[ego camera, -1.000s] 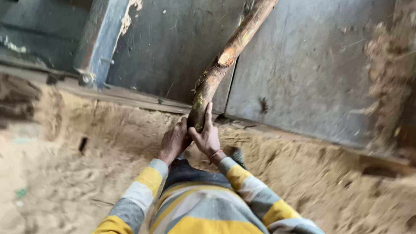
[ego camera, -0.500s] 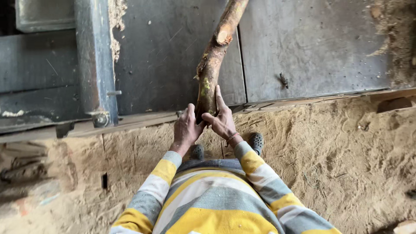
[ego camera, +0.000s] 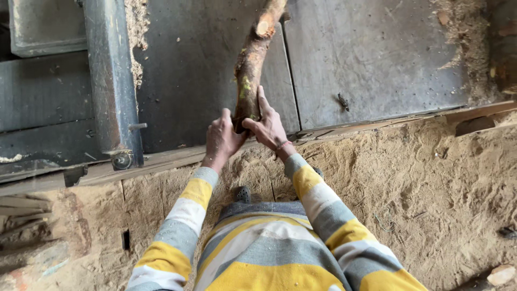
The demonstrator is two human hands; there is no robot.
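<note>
Nearest are the person's striped yellow and grey sleeves [ego camera: 186, 215] above a floor thick with sawdust [ego camera: 431, 178]. Both hands close around the near end of a rough, bent log [ego camera: 249, 64]: the left hand [ego camera: 222, 139] wraps it from the left, the right hand [ego camera: 268, 125] grasps it with one finger laid along the bark. Compared with a second ago, the log now lies straighter away from the person and further onto the dark metal table [ego camera: 377, 59], past its wooden edge, so the feed seems underway. A steel rail [ego camera: 110, 81] stands to the left.
</note>
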